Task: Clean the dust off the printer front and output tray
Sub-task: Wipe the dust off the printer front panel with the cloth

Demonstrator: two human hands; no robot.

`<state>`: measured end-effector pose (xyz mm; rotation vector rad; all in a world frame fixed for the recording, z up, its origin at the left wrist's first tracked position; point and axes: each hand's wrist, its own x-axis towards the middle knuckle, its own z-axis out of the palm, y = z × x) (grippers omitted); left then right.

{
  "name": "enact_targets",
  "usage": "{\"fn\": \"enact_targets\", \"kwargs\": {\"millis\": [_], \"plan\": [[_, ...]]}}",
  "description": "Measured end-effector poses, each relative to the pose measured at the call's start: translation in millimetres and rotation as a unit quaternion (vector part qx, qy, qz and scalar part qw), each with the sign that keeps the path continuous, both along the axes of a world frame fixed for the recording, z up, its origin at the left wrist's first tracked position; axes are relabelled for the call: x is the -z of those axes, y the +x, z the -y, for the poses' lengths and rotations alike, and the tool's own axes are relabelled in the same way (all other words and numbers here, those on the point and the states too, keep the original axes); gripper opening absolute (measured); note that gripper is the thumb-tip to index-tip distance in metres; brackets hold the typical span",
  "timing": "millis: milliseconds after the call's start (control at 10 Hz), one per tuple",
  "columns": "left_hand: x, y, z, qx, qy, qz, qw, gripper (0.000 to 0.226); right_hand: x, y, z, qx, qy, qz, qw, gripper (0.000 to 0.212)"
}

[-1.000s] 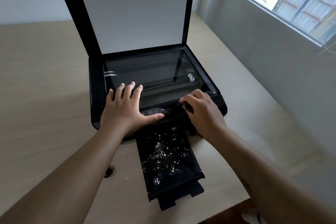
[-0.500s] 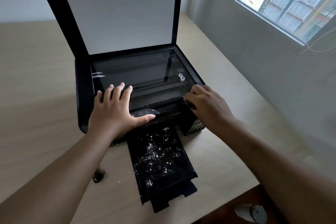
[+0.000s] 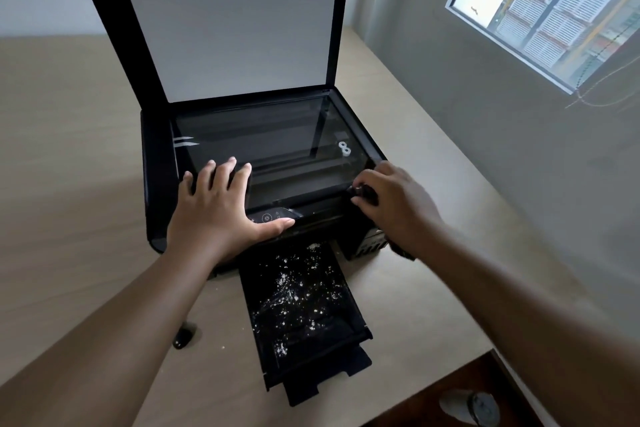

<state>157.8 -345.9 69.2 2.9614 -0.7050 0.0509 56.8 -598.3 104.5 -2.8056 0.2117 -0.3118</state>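
Head view is all I have on my screen. What's the grip?

— Same feed here. I make the right hand [image 3: 398,208] clenched round a dark crumpled cloth [image 3: 363,192], pressed on the front right corner of the black flatbed printer [image 3: 156,184]. The left hand [image 3: 218,215] grasps nothing. It lies flat, fingers straight, on the printer's front left, thumb beside the small control panel [image 3: 268,217].

And the mess?

— On the black pull-out output tray [image 3: 322,362], which juts from under the front toward me, between the two forearms. White dust specks [image 3: 287,284] are scattered across it. The front strip looks cleaner, though it's dark and I can't swear to it.

Which step, then?

— I'd say wiping the front, at its right end, with the left hand bracing the body. By my reading the tray is not yet done.

Next?

— I'd bring the cloth down onto the tray and gather the specks lightly. It looks a thin shelf, so I'd go gently and keep the dust off the beige table [image 3: 69,184].
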Motion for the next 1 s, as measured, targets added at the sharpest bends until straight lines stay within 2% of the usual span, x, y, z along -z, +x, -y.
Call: {"fn": "enact_targets", "kwargs": {"millis": [100, 200, 300, 400, 500, 600, 700, 800, 900, 1000], "plan": [[0, 0, 0, -0.002, -0.001, -0.003, 1.000, 0.127, 13, 6, -14, 0.121, 0.041, 0.008, 0.992, 0.015], [0, 0, 0, -0.001, -0.001, -0.003, 1.000, 0.127, 10, 14, -11, 0.160, 0.097, -0.023, 0.982, 0.015], [0, 0, -1, -0.001, -0.002, -0.004, 1.000, 0.127, 7, 19, -12, 0.149, 0.083, -0.047, 0.984, 0.015], [0, 0, -1, -0.001, -0.005, -0.004, 1.000, 0.126, 5, 18, -9, 0.156, 0.133, -0.035, 0.978, 0.009], [0, 0, 0, -0.002, -0.005, -0.005, 1.000, 0.126, 6, 5, 0, 0.095, 0.174, -0.007, 0.980, 0.004], [-1, 0, 0, -0.004, -0.006, -0.003, 1.000, 0.126, 6, 2, 0, 0.050, 0.102, -0.005, 0.994, 0.005], [0, 0, 0, -0.003, -0.003, -0.004, 1.000, 0.125, 1, 11, -4, 0.043, -0.032, -0.014, 0.998, 0.008], [0, 0, 0, -0.001, -0.002, -0.002, 1.000, 0.126, -4, 13, -3, 0.033, -0.071, -0.031, 0.996, 0.010], [0, 0, 0, -0.002, 0.001, -0.001, 1.000, 0.126, -3, 14, -3, 0.059, -0.059, -0.041, 0.996, 0.012], [0, 0, 0, -0.002, -0.001, 0.001, 1.000, 0.126, -5, 23, -3, 0.142, 0.055, -0.097, 0.984, 0.022]]}}
